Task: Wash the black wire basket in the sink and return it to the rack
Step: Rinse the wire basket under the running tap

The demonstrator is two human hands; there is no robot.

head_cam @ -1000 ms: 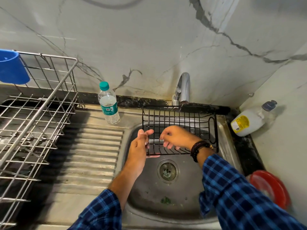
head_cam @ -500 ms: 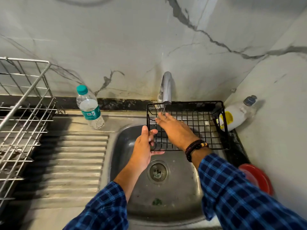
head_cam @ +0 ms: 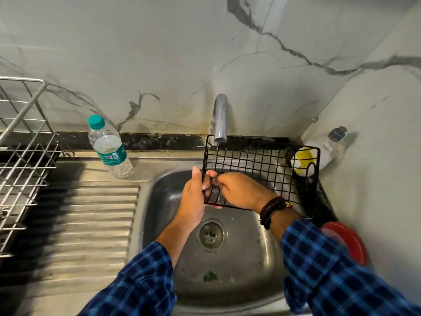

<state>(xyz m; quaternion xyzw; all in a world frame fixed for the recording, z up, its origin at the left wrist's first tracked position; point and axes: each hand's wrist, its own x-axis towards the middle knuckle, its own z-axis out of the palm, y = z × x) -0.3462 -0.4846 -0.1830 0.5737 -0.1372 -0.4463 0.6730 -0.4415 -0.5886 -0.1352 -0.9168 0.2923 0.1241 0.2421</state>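
Head view. The black wire basket (head_cam: 262, 165) is held over the sink (head_cam: 239, 258), under the tap (head_cam: 220, 117), whose thin stream falls through its left end. The left hand (head_cam: 193, 197) grips that end, fingers curled round the wires. The right hand (head_cam: 241, 192), fingers bent close together, pinches a wire beside it. The rack (head_cam: 22, 156) stands far left, well apart.

A clear plastic water bottle with a teal cap (head_cam: 107, 147) stands at the back of the ribbed steel worktop (head_cam: 91, 213). A white plastic bottle with a yellow label (head_cam: 328, 145) lies in the corner, near a round red object (head_cam: 348, 241).
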